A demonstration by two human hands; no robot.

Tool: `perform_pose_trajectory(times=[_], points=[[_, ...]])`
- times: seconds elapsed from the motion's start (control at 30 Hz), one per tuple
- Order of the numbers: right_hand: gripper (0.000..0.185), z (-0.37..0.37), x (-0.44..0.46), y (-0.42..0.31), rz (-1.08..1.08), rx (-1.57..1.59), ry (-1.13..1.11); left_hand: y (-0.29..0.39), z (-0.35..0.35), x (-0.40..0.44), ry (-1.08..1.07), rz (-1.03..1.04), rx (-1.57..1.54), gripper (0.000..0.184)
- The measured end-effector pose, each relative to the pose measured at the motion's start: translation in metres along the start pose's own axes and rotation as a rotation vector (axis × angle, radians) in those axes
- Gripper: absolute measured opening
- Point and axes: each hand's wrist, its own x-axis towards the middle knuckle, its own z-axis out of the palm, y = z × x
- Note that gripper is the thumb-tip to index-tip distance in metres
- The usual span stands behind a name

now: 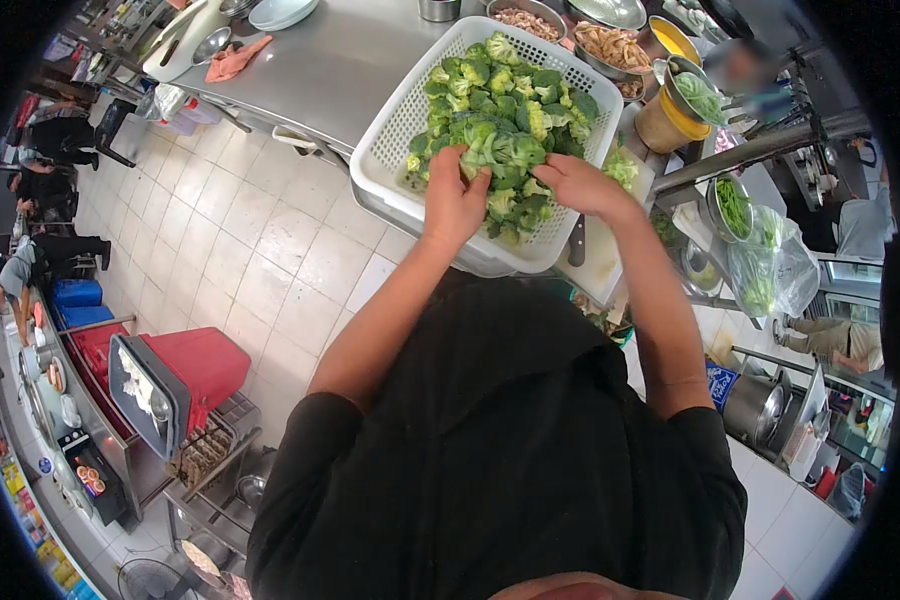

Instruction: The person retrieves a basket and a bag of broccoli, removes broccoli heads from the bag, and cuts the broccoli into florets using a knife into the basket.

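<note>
A white perforated basket [368,172] full of cut broccoli florets [545,92] stands at the front of the steel counter. Over its near part, a larger piece of broccoli [495,148] is between my hands. My left hand [456,203] grips its left side, thumb and fingers closed on it. My right hand [585,186] pinches at its right edge with curled fingers; the fingertips are partly hidden by the green. Right of the basket, a knife [577,242] lies on a white cutting board [600,265], with light green trimmings [621,167] farther back.
Bowls of cut meat [610,45] and a yellow-filled pot [674,38] line the back right. Shredded greens fill a bowl [697,97]. A pink cloth [238,60] lies on the steel counter [340,75]. A red bin [195,370] stands on the tiled floor at left. Other people [60,140] are farther off.
</note>
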Motion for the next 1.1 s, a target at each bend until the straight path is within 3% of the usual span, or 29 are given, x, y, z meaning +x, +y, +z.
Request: perform_pose_trajectory(times=[0.13, 0.2, 0.43, 0.5, 0.7, 1.1], points=[[0.055, -0.02, -0.039, 0.018, 0.075, 0.099, 0.102, 0.01, -0.005, -0.004, 0.025, 0.076, 0.046, 0.042], [0.057, -0.003, -0.058, 0.014, 0.022, 0.235, 0.139, 0.012, -0.004, -0.007, 0.03, 0.178, 0.067, 0.044], [0.069, 0.051, -0.034, -0.003, -0.054, 0.433, 0.289, 0.017, 0.0, -0.013, -0.051, 0.249, 0.117, 0.046], [0.07, 0.05, -0.034, -0.01, -0.071, 0.344, 0.321, 0.015, 0.003, -0.014, -0.013, 0.353, 0.139, 0.046], [0.072, 0.047, -0.028, -0.006, -0.036, 0.268, 0.286, 0.013, 0.005, -0.017, 0.001, 0.404, 0.169, 0.046], [0.071, 0.038, -0.024, -0.006, 0.045, 0.232, 0.185, 0.014, 0.004, -0.021, -0.075, 0.323, 0.172, 0.045]])
